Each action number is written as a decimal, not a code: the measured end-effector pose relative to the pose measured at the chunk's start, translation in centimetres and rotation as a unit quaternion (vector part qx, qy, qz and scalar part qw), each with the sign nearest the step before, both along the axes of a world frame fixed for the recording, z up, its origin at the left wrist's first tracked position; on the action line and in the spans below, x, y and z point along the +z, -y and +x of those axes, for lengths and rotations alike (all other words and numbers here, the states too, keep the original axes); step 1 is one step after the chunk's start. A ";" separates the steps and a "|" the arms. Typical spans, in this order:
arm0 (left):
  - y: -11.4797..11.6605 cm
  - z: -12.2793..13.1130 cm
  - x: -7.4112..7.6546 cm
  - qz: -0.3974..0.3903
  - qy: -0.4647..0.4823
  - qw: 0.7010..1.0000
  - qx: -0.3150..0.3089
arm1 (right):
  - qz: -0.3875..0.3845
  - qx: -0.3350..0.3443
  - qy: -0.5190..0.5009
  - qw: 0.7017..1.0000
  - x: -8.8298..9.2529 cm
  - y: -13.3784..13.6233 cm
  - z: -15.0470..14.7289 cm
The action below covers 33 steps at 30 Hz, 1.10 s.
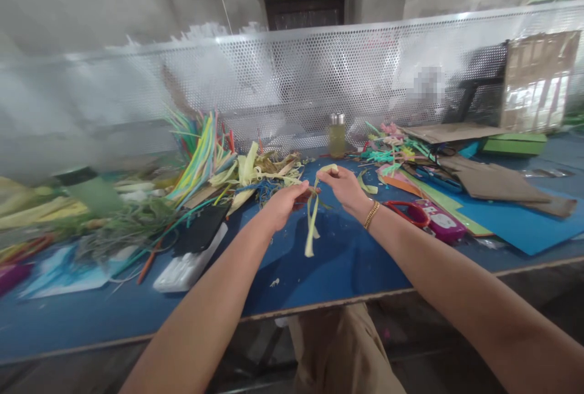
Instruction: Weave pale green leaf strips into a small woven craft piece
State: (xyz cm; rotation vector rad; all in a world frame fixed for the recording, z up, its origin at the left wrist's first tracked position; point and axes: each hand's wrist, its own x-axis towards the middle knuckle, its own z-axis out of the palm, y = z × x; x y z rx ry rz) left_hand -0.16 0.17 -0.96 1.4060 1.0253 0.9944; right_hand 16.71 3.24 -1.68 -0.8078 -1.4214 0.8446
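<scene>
A pale yellow-green strip of corn husk point(312, 230) hangs between my hands, its tail dangling above the blue table. The fingers of my left hand point(292, 196) are closed around its upper part; my own hand hides some of that grip. My right hand point(342, 186), with a gold bracelet at the wrist, pinches the folded upper end of the strip. Just behind my left hand lies a heap of dried husks point(249, 166) with blue fibres among them. A small loose husk piece point(366, 183) rests to the right of my right hand.
Colourful pipe cleaners point(201, 151) and a black phone point(201, 230) lie left. A glass jar point(337, 135) stands at the back. To the right are red-handled scissors point(408, 213), a magenta case point(442, 222), cardboard point(495, 181) and coloured paper. A perforated metal panel point(301, 78) borders the table.
</scene>
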 end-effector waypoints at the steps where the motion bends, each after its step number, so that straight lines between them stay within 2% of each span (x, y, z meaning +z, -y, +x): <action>1: -0.1 0.0 0.0 -0.005 0.006 1.000 -0.008 | 0.000 0.002 -0.018 1.000 0.2 0.1 0.0; 4: -0.1 0.1 0.0 -0.009 0.013 1.000 -0.025 | 0.001 0.007 -0.053 0.999 0.5 0.2 0.0; 10: 0.0 0.5 -0.1 0.018 0.031 0.999 0.016 | -0.016 0.002 -0.068 0.998 0.4 0.1 -0.3; 12: 0.0 0.4 0.0 0.027 0.026 0.999 0.032 | -0.027 -0.023 -0.078 0.996 0.4 0.0 -0.2; 14: 0.1 0.3 0.2 0.051 -0.023 0.997 0.052 | -0.024 -0.073 -0.093 0.993 0.6 0.0 0.2; 16: 0.2 0.1 0.4 0.100 -0.106 0.987 0.061 | 0.010 -0.135 -0.078 0.988 1.1 0.1 0.8; 19: 0.3 0.0 0.8 0.200 -0.215 0.955 0.036 | 0.088 -0.208 0.069 0.972 2.0 0.7 1.7; 20: 0.4 -0.1 0.9 0.225 -0.237 0.945 0.018 | 0.098 -0.205 0.139 0.964 2.2 0.9 1.9; 22: 0.5 -0.1 1.0 0.251 -0.263 0.932 -0.011 | 0.093 -0.152 0.244 0.953 2.4 1.3 2.0; 24: 0.5 -0.1 1.0 0.237 -0.270 0.933 -0.027 | 0.066 -0.076 0.270 0.958 2.3 1.4 1.7; 26: 0.6 0.0 0.9 0.200 -0.245 0.948 -0.019 | 0.031 -0.018 0.220 0.975 2.0 1.3 1.3; 28: 0.5 0.2 0.7 0.163 -0.186 0.969 0.007 | -0.001 0.011 0.134 0.991 1.8 1.0 0.9; 30: 0.4 0.4 0.4 0.139 -0.115 0.983 0.039 | -0.026 0.021 0.056 0.998 1.6 0.8 0.6; 33: 0.1 0.9 -0.1 0.128 -0.053 0.988 0.071 | -0.050 0.013 0.001 0.999 1.4 0.8 0.2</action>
